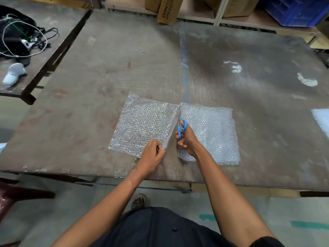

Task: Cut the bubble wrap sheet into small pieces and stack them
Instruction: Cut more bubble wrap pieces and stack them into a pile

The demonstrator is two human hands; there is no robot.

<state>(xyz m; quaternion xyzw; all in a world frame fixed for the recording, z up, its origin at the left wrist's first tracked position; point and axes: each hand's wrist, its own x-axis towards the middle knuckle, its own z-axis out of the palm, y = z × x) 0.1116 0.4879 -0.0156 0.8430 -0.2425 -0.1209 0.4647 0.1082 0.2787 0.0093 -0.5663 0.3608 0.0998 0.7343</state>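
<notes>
A clear bubble wrap sheet point(146, 122) lies flat on the worn brown table point(124, 59), split by a cut that runs from its near edge almost to its far edge. The right part point(213, 129) lies beside the cut. My right hand point(187, 139) grips blue-handled scissors point(182, 128), fingers through the loops, blades pointing away along the cut near the far edge. My left hand point(154, 153) pinches the near edge of the left part, just beside the cut.
Another pale sheet point(322, 120) pokes in at the table's right edge. A second table at the left holds black cables point(23, 36) and a white object point(13, 73). Cardboard boxes point(167, 9) and a blue crate point(295, 9) stand behind. A foot point(139, 200) shows below.
</notes>
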